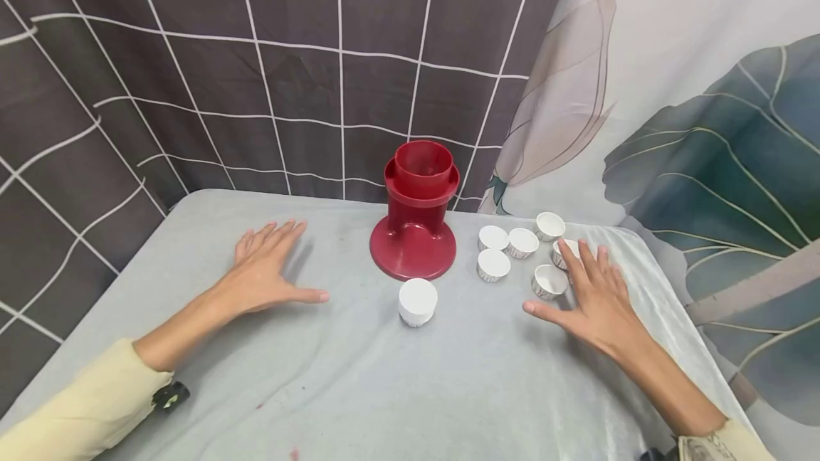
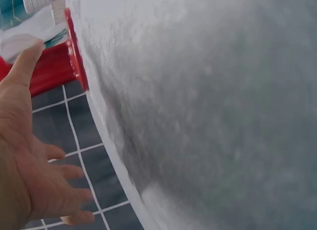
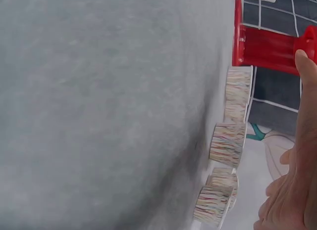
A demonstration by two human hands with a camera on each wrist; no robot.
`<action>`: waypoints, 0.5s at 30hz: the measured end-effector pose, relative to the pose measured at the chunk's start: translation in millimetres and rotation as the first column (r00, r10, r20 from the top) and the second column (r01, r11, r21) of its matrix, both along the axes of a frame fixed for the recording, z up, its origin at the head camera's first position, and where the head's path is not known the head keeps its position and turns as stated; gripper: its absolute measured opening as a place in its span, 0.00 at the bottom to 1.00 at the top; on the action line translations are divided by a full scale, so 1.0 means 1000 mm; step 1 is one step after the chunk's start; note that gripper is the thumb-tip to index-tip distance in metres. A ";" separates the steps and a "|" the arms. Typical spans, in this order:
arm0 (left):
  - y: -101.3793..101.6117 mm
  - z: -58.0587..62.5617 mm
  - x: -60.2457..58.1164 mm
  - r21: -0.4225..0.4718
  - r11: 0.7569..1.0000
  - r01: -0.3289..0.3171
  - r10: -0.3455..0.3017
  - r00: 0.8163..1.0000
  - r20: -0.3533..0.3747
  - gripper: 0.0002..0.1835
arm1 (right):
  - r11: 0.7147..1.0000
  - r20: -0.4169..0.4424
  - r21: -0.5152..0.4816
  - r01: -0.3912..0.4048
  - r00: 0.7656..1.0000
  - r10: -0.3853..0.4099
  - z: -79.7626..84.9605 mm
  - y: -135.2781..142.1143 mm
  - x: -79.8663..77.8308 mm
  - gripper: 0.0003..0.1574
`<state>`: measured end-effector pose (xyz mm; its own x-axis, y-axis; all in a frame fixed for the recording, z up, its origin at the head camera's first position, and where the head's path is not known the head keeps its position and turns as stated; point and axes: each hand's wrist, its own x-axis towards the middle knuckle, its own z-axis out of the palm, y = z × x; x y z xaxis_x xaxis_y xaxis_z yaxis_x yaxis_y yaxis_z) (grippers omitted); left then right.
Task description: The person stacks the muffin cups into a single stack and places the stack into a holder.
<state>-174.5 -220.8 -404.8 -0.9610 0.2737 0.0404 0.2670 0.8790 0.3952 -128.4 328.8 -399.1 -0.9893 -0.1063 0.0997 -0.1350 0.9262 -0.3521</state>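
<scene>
Paper cups sat clustered right of the red stand on the grey cloth, and one white cup stood just in front of it! Out left of the stand, the left hand hovered, fingers spread wide. Well right of the stand, the right hand was wide too, fingertips partly covering one cup from above!

Beyond the far edge of your counter hangs a white-gridded dark curtain; past its far-right corner, a leaf-printed curtain.
</scene>
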 end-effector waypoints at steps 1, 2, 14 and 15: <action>0.001 -0.001 0.000 0.013 1.000 0.008 -0.008 1.000 -0.011 0.75 | 1.000 -0.002 0.003 0.000 1.000 0.000 0.001 -0.001 -0.001 0.80; 0.003 -0.001 0.000 0.029 0.999 0.016 -0.016 1.000 -0.022 0.74 | 1.000 -0.006 0.008 0.000 1.000 0.000 0.002 -0.002 -0.002 0.80; 0.031 -0.009 0.001 0.143 0.985 0.093 -0.086 0.995 -0.055 0.65 | 0.998 -0.083 0.061 0.006 0.997 -0.001 0.005 -0.006 -0.010 0.77; 0.033 -0.009 0.001 0.150 0.984 0.097 -0.091 0.995 -0.050 0.65 | 0.998 -0.084 0.063 0.008 0.996 -0.003 0.006 -0.006 -0.010 0.76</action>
